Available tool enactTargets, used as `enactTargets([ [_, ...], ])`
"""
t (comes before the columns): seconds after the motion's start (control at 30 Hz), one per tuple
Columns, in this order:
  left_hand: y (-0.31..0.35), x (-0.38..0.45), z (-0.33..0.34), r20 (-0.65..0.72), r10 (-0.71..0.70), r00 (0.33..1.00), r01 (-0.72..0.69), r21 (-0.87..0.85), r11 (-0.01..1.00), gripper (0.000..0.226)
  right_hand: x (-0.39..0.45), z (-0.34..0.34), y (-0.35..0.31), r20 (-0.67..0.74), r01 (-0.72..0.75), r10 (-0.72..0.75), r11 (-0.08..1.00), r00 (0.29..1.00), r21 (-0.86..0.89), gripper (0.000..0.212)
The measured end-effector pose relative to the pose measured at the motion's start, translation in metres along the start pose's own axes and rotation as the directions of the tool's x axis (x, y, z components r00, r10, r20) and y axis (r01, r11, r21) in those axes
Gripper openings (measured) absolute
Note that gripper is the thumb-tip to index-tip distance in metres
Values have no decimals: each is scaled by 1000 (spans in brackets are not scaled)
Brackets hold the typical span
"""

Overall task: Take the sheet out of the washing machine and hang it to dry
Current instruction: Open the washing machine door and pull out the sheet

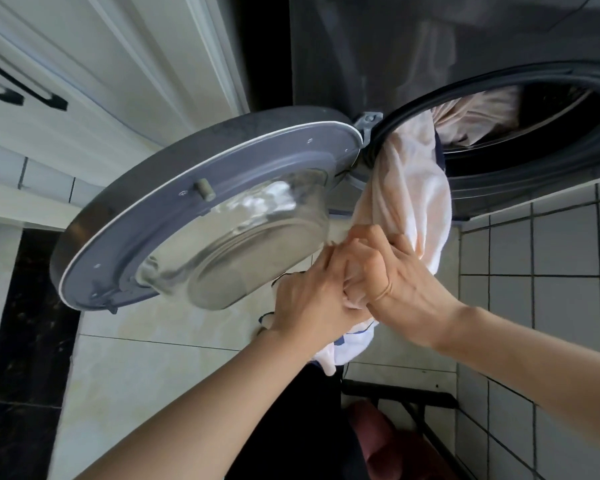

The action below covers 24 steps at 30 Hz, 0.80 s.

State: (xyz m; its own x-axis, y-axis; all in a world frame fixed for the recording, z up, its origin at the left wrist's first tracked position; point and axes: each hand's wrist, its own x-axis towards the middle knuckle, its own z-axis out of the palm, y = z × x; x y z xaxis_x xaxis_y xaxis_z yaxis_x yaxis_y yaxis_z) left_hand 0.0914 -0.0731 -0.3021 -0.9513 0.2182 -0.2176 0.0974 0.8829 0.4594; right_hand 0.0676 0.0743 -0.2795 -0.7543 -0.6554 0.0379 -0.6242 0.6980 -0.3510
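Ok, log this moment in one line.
stage: pulling out | sheet: partly in drum | left hand, right hand: gripping sheet | door: open

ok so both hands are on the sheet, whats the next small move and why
Probably keep pulling toward the body, hand over hand. The left hand and right hand grip the bunched sheet, but part of it lies inside the drum, draped over the door seal.

The sheet runs from inside the washing machine drum out over its rim and down into the fingers of both hands, left hand and right hand touching each other. The open door stands just left of the fingers, the tiled wall to their right. Below the fingers the sheet's end hangs over the floor.
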Motion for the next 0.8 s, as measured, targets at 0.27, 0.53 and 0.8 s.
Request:
enactTargets([
  [0.27,-17,-11,-6,-56,118,991,-106,182,978,42,-15,-11,24,250,129,-100,987,963,-99,68],
  [0.53,-32,-24,-24,-115,259,959,-237,181,955,41,43,-4,98,590,376,-179,898,787,-229,108],
  [0.8,-24,-15,-33,-219,311,925,-291,119,949,48,65,35,120,742,307,-52,928,668,-211,99],
])
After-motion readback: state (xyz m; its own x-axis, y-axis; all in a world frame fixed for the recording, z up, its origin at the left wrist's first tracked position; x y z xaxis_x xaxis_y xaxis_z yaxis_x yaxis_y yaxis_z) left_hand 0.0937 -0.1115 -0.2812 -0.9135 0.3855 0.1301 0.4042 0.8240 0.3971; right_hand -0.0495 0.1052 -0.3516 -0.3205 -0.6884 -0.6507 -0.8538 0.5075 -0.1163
